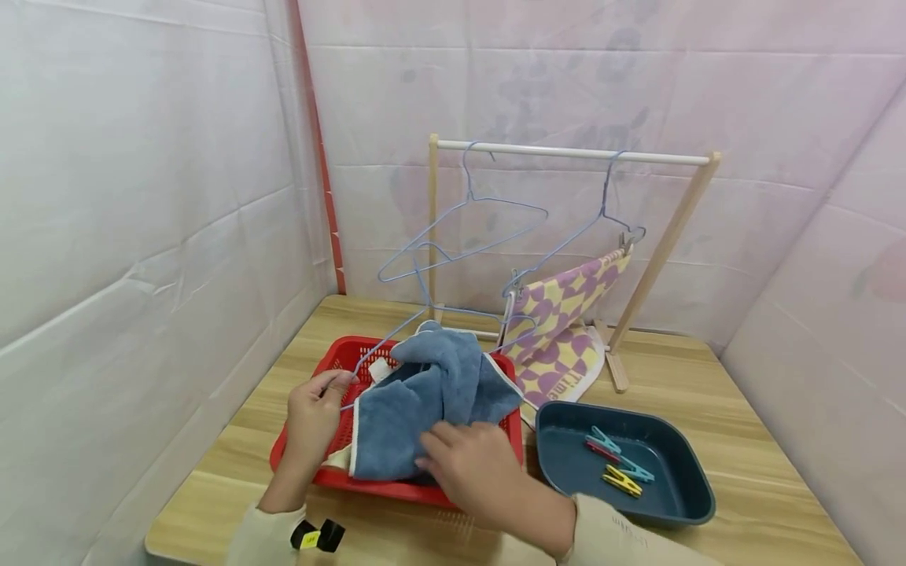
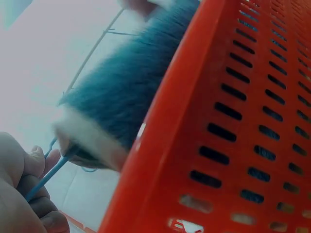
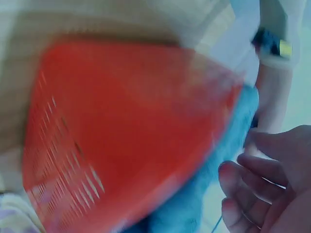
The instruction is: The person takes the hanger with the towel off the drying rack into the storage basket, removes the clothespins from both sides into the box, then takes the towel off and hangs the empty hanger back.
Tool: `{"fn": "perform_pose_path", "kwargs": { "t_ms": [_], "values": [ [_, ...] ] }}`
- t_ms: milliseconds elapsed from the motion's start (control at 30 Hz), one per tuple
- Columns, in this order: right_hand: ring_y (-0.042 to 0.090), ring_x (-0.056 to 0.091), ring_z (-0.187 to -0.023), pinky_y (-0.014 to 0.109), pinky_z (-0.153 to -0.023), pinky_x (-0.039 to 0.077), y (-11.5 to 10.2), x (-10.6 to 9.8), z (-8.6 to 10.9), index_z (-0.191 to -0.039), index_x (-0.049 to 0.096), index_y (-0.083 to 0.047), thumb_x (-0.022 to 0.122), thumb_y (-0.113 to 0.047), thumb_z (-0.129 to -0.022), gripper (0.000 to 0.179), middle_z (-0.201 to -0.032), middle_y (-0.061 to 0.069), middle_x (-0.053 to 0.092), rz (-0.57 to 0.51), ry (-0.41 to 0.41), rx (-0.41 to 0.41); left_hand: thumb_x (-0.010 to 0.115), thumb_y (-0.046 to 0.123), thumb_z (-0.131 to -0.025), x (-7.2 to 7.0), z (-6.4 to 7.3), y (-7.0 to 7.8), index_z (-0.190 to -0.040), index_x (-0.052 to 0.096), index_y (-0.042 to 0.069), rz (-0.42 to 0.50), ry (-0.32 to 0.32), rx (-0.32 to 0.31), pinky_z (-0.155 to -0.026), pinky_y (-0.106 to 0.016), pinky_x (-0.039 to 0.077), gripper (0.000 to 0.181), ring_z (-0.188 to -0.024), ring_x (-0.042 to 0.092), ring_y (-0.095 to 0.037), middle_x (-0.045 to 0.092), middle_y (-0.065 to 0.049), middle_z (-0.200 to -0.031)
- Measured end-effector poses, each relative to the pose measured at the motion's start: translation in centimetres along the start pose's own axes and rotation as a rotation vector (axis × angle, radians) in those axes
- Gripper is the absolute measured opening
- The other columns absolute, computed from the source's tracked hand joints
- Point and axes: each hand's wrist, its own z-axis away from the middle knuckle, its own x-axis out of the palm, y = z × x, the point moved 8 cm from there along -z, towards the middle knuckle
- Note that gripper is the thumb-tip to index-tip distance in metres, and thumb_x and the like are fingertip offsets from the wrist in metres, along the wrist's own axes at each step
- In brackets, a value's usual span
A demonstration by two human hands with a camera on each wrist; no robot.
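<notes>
My left hand [image 1: 314, 413] pinches a blue wire hanger [image 1: 391, 336] near its left corner; the left wrist view shows the fingers [image 2: 41, 208] curled round the wire. A blue fleecy towel [image 1: 453, 377] with pale edging lies draped over the hanger, above the red basket [image 1: 396, 489]. My right hand [image 1: 481, 472] is at the towel's lower front part. Its fingers [image 3: 252, 187] are loosely bent beside the towel [image 3: 194, 194] in the blurred right wrist view, with no cloth visibly gripped between them.
Behind stands a drying rack [image 1: 566, 151] with an unladen blue hanger [image 1: 460, 258] and another carrying a purple-and-yellow cloth [image 1: 566, 303] held by clips. A dark basin [image 1: 697, 479] at the right contains several clothespins [image 1: 623, 479]. Fabric walls surround the wooden table [image 1: 233, 452].
</notes>
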Motion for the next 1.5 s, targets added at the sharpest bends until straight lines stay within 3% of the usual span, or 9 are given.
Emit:
{"fn": "perform_pose_path", "kwargs": {
  "t_ms": [133, 267, 367, 533, 700, 967, 1167, 1300, 1500],
  "values": [
    [0.01, 0.061, -0.055, 0.021, -0.044, 0.042, 3.8, -0.5, -2.1, -0.104, 0.073, -0.015, 0.076, -0.039, -0.089, 0.028, -0.095, -0.001, 0.073, 0.006, 0.078, 0.138, 0.067, 0.018, -0.098, 0.5, 0.0, 0.2, -0.101, 0.077, 0.003, 0.015, -0.01, 0.011, -0.076, -0.013, 0.049, 0.019, -0.089, 0.065, -0.019, 0.076, -0.014, -0.095],
    [0.013, 0.056, -0.051, 0.024, -0.039, 0.03, 7.6, 0.4, -3.7, -0.107, 0.072, -0.013, 0.074, -0.043, -0.09, 0.035, -0.091, 0.003, 0.07, 0.068, -0.005, 0.291, 0.069, 0.014, -0.096, 1.0, -0.1, 0.3, -0.099, 0.077, 0.002, 0.028, -0.013, 0.018, -0.074, -0.013, 0.049, 0.015, -0.086, 0.065, -0.015, 0.076, -0.014, -0.092],
    [0.015, 0.053, -0.05, 0.026, -0.039, 0.028, 8.9, 1.4, -4.1, -0.101, 0.072, -0.013, 0.073, -0.045, -0.091, 0.034, -0.085, 0.003, 0.066, 0.097, -0.084, 0.343, 0.068, 0.014, -0.096, 1.2, -0.1, 0.4, -0.1, 0.077, 0.001, 0.032, -0.016, 0.018, -0.073, -0.014, 0.049, 0.016, -0.086, 0.064, -0.015, 0.076, -0.013, -0.092],
    [0.017, 0.056, -0.051, 0.029, -0.039, 0.035, 8.9, 2.5, -4.0, -0.09, 0.07, -0.014, 0.075, -0.034, -0.091, 0.02, -0.078, 0.003, 0.064, 0.118, -0.124, 0.351, 0.067, 0.014, -0.097, 1.0, -0.3, 0.4, -0.096, 0.077, 0.001, 0.051, -0.006, 0.029, -0.07, -0.016, 0.048, 0.016, -0.084, 0.065, -0.023, 0.075, -0.015, -0.09],
    [0.016, 0.05, -0.044, 0.027, -0.037, 0.031, 8.1, 2.5, -3.4, -0.083, 0.065, -0.012, 0.071, -0.019, -0.092, 0.013, -0.069, 0.002, 0.059, 0.153, -0.074, 0.298, 0.068, 0.01, -0.096, 0.5, -0.4, 0.6, -0.092, 0.076, 0.0, 0.065, 0.035, 0.058, -0.07, -0.012, 0.048, 0.014, -0.081, 0.067, -0.019, 0.075, -0.016, -0.088],
    [0.01, 0.042, -0.043, 0.021, -0.039, 0.03, 7.1, 2.1, -1.9, -0.084, 0.061, -0.013, 0.073, -0.021, -0.089, 0.016, -0.064, -0.001, 0.054, 0.133, -0.069, 0.277, 0.068, 0.006, -0.096, -0.1, -0.2, 0.5, -0.093, 0.076, -0.002, 0.068, 0.088, 0.076, -0.069, -0.01, 0.049, 0.012, -0.078, 0.067, -0.016, 0.075, -0.016, -0.087],
    [0.012, 0.046, -0.044, 0.022, -0.043, 0.035, 6.5, 1.8, -0.8, -0.085, 0.06, -0.012, 0.075, -0.019, -0.087, 0.017, -0.063, -0.001, 0.053, 0.115, -0.069, 0.269, 0.067, 0.008, -0.096, -0.4, -0.3, 0.2, -0.094, 0.077, 0.0, 0.057, 0.108, 0.067, -0.07, -0.01, 0.048, 0.013, -0.078, 0.064, -0.006, 0.076, -0.015, -0.089],
    [0.012, 0.044, -0.043, 0.02, -0.041, 0.027, 6.0, 1.6, -0.1, -0.083, 0.057, -0.013, 0.075, -0.018, -0.086, 0.019, -0.061, -0.001, 0.049, 0.106, -0.064, 0.249, 0.067, 0.009, -0.097, -0.5, -0.3, 0.3, -0.094, 0.076, -0.001, 0.064, 0.107, 0.071, -0.069, -0.01, 0.048, 0.014, -0.079, 0.063, -0.002, 0.075, -0.016, -0.089],
    [0.007, 0.032, -0.043, 0.018, -0.042, 0.021, 5.6, 1.7, 1.0, -0.082, 0.053, -0.015, 0.075, -0.02, -0.085, 0.022, -0.059, -0.004, 0.041, 0.068, -0.148, 0.265, 0.067, 0.009, -0.097, -0.7, -0.5, 0.1, -0.096, 0.076, -0.002, 0.071, 0.115, 0.067, -0.069, -0.011, 0.048, 0.014, -0.078, 0.064, -0.007, 0.075, -0.017, -0.09]
  ]
}}
